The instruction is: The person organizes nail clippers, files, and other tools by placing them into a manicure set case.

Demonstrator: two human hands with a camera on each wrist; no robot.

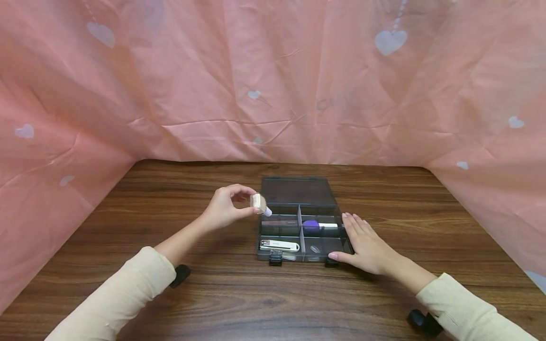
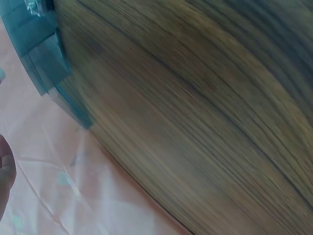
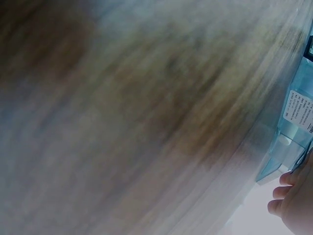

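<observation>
Between thumb and fingers, my left hand [image 1: 222, 206] pinches a small squarish nail polish bottle [image 1: 258, 202], its pale cap tilted down to the right. The bottle is above the left side of an open dark see-through compartment box [image 1: 322, 245]. My right hand [image 1: 367, 248] rests with fairly straight fingers along the box's right edge, thumb at the front corner. Inside lie a white nail clipper [image 1: 279, 245] at front left, a dark slim item [image 1: 279, 223] behind it, and a purple-and-white item [image 1: 311, 226] at right. In the left wrist view only a bit of the hand [image 2: 5, 171] shows.
The box's lid [image 1: 296, 191] lies back, away from me. Two black latches [image 1: 275, 257] hang at the front. A small clear oval piece [image 1: 314, 248] is in the front right compartment. Pink curtain [image 1: 290, 94] encloses the wooden table [image 1: 204, 303] on three sides.
</observation>
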